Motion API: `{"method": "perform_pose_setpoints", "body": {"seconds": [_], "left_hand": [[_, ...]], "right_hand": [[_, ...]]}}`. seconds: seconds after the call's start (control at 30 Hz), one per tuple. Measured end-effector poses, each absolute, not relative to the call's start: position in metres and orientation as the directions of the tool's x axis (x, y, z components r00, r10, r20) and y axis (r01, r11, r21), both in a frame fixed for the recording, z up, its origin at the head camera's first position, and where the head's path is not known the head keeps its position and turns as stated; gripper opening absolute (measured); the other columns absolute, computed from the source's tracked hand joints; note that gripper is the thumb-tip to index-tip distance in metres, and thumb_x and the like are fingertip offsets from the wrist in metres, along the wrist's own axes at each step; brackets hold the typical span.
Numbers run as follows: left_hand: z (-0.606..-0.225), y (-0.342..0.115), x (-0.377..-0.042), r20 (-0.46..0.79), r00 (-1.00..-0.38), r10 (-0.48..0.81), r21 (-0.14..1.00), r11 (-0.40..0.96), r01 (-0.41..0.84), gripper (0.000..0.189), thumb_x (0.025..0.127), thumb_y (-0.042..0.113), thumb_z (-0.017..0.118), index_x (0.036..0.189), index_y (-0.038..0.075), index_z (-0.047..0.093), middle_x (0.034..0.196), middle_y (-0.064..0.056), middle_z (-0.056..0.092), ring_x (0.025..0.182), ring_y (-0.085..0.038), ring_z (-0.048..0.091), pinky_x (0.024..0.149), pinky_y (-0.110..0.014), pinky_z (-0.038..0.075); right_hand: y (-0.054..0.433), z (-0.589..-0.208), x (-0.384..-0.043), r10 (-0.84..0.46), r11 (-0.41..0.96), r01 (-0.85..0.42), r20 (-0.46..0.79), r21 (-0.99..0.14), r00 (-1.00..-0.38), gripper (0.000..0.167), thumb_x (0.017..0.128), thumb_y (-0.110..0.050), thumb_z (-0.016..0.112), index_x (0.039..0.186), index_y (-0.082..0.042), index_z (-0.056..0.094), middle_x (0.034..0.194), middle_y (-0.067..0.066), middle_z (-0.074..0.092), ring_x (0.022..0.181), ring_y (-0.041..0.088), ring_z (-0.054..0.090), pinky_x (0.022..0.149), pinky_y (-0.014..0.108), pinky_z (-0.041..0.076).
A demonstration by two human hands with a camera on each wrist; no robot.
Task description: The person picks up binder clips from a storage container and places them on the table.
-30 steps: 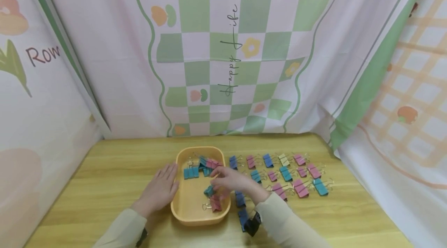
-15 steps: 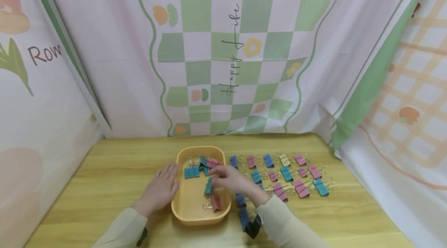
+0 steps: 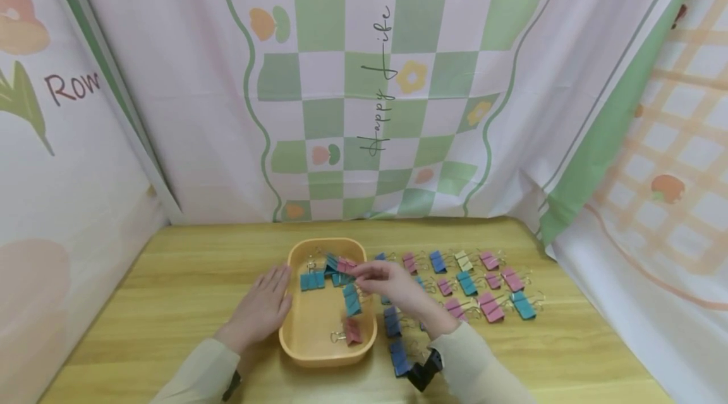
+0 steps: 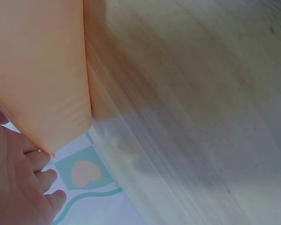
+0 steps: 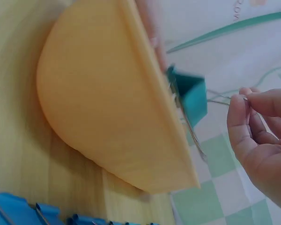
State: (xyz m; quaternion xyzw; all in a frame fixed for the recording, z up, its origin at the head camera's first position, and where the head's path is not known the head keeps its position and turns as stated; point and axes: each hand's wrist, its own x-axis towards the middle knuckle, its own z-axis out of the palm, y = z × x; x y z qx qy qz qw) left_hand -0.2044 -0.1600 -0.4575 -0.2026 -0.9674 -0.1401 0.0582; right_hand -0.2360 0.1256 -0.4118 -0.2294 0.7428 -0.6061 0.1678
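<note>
My right hand (image 3: 392,287) pinches a teal binder clip (image 3: 352,299) by a wire handle, above the right side of a yellow tray (image 3: 315,344). The right wrist view shows the teal clip (image 5: 192,96) hanging from the thumb and fingertips (image 5: 237,105) beside the tray's rim. Flat and with straight fingers, my left hand (image 3: 258,309) rests against the tray's left side. Inside the tray lie a red-pink binder clip (image 3: 352,331) near the front, and a teal clip (image 3: 312,281), a pink clip (image 3: 345,265) and other teal clips toward the back.
Right of the tray, binder clips stand in rows on the wooden table (image 3: 199,265): pink (image 3: 490,307), teal (image 3: 522,305), yellow (image 3: 463,260) and blue (image 3: 437,261). Blue clips (image 3: 392,322) sit close to the tray's right wall. A printed curtain (image 3: 370,189) closes off the back.
My right hand has lifted the teal clip from the tray floor and moved it slightly right and up. The left hand has stayed at the tray's side.
</note>
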Motion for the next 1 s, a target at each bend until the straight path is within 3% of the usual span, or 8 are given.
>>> {"method": "perform_pose_setpoints", "body": {"seconds": [0.17,0.3,0.47,0.73,1.0], "left_hand": [[-0.455,-0.159,-0.203,0.175,-0.911,0.372,0.254,0.877,0.407,0.053,0.098,0.022,0.036,0.140,-0.009,0.026,0.146,-0.023,0.022,0.133,-0.039,0.020,0.108,-0.050,0.017],[-0.454,-0.159,-0.202,0.171,-0.914,0.368,0.258,0.879,0.402,0.053,0.098,0.022,0.036,0.140,-0.009,0.026,0.146,-0.022,0.022,0.133,-0.038,0.020,0.108,-0.050,0.016],[-0.453,-0.158,-0.202,0.169,-0.915,0.367,0.262,0.878,0.401,0.053,0.098,0.021,0.037,0.140,-0.009,0.026,0.146,-0.023,0.023,0.133,-0.038,0.020,0.108,-0.050,0.016],[-0.454,-0.159,-0.203,0.171,-0.916,0.363,0.259,0.880,0.397,0.053,0.098,0.021,0.038,0.140,-0.009,0.026,0.146,-0.023,0.023,0.133,-0.038,0.020,0.108,-0.050,0.016],[-0.454,-0.158,-0.203,0.170,-0.914,0.369,0.254,0.879,0.403,0.053,0.098,0.021,0.038,0.140,-0.009,0.026,0.146,-0.023,0.023,0.133,-0.039,0.020,0.108,-0.050,0.016]], "right_hand": [[0.144,-0.411,-0.236,-0.544,0.106,-0.133,0.054,-0.985,-0.837,0.031,0.089,-0.001,0.057,0.118,0.010,0.054,0.110,0.023,0.057,0.092,0.032,0.058,0.082,0.046,0.049],[0.164,-0.411,-0.232,-0.532,0.110,-0.106,0.032,-0.988,-0.846,0.036,0.089,-0.005,0.057,0.121,0.010,0.051,0.114,0.018,0.055,0.097,0.029,0.056,0.087,0.049,0.046],[0.193,-0.412,-0.226,-0.545,0.075,-0.085,0.030,-0.994,-0.838,0.038,0.089,-0.005,0.057,0.123,0.010,0.049,0.110,0.012,0.054,0.098,0.022,0.055,0.087,0.043,0.047],[0.234,-0.417,-0.220,-0.589,0.024,-0.051,0.027,-0.998,-0.808,0.028,0.091,-0.002,0.053,0.119,-0.007,0.056,0.099,0.009,0.052,0.083,0.015,0.057,0.075,0.033,0.052],[0.263,-0.431,-0.212,-0.625,0.071,0.043,-0.078,-0.997,-0.777,0.044,0.086,0.005,0.050,0.128,0.014,0.038,0.099,0.014,0.050,0.083,0.016,0.055,0.072,0.030,0.051]]}}
